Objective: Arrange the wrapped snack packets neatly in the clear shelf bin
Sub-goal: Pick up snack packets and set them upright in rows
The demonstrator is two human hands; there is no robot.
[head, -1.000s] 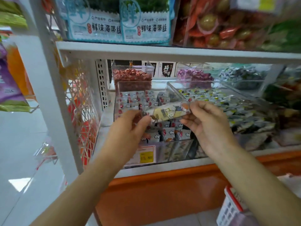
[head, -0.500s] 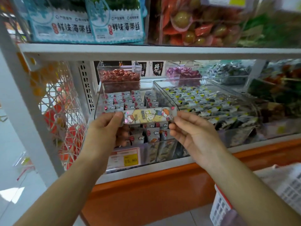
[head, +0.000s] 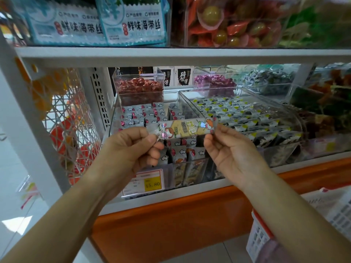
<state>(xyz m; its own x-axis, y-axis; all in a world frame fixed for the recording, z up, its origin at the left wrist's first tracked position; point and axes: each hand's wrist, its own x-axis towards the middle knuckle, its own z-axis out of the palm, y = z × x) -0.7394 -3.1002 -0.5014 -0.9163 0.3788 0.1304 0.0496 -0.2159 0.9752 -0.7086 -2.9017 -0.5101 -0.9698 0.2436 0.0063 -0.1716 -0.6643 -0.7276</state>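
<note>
We are pinching one snack packet (head: 187, 128) by its left end with our left hand (head: 133, 147). It is lying crosswise, long axis left to right, hovering over the front edge of the clear bin (head: 115, 118). Our right hand (head: 226, 149) is pinching its right end, so both hands are equally near.

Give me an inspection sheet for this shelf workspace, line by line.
Surface: white metal shelf, filled with bins.
Job's things: long yellow cartoon-printed snack packet held level before the clear plastic shelf bin, which holds rows of upright packets.
Clutter: neighbouring clear bin of black-and-white packets; yellow price tag.
Grippers: left hand pinches the packet's left end, right hand its right end.
Cables: nothing seen.
Surroundings: blue seaweed packs above; white slotted basket lower right.
</note>
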